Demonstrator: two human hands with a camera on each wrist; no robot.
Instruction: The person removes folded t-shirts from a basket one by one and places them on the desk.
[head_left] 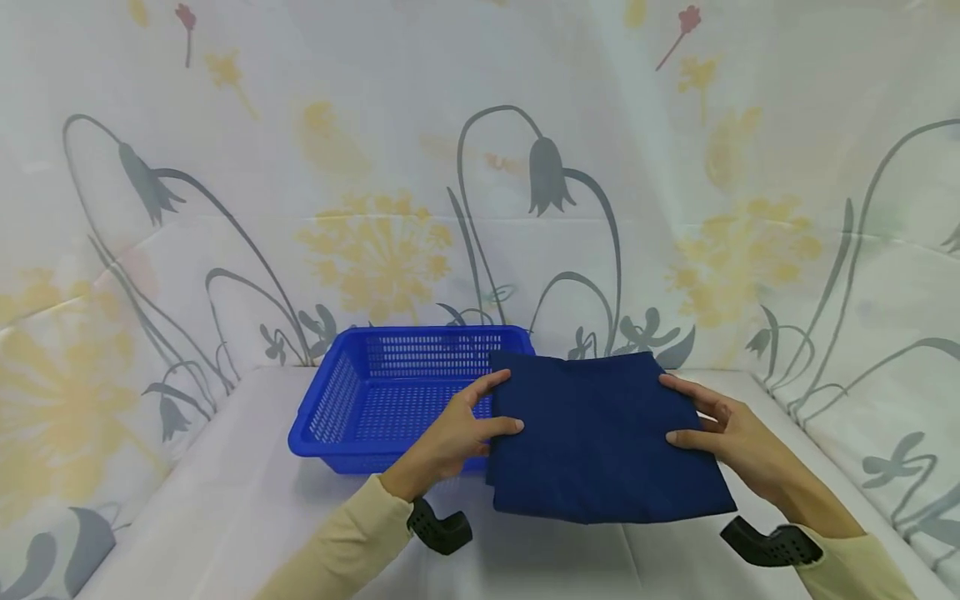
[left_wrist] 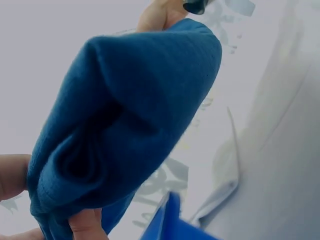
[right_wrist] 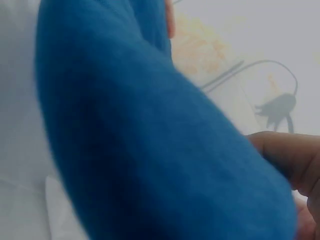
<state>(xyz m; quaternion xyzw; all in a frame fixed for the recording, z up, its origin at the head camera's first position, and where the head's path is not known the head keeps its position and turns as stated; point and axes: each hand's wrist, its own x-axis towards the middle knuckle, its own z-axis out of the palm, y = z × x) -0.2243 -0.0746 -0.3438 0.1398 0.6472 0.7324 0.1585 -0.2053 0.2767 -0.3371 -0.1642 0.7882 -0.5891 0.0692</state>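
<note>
A folded dark blue cloth [head_left: 592, 433] is held up between both hands, its layers bulging at the fold in the left wrist view. My left hand [head_left: 468, 425] pinches its left edge, thumb on the near face, other fingers partly hidden behind it. On the opposite side my right hand [head_left: 723, 425] grips the right edge, with the thumb and a finger showing on top. In the right wrist view the cloth [right_wrist: 150, 130] fills much of the picture beside the right thumb [right_wrist: 285, 155]. The cloth overlaps the right end of a blue plastic basket in the head view.
The blue slotted basket [head_left: 322, 450] stands on the white-covered table [head_left: 247, 500], left of the cloth. Behind the table hangs a white sheet [head_left: 390, 125] printed with grey and yellow flowers. Black wrist devices [head_left: 442, 529] sit at both cuffs.
</note>
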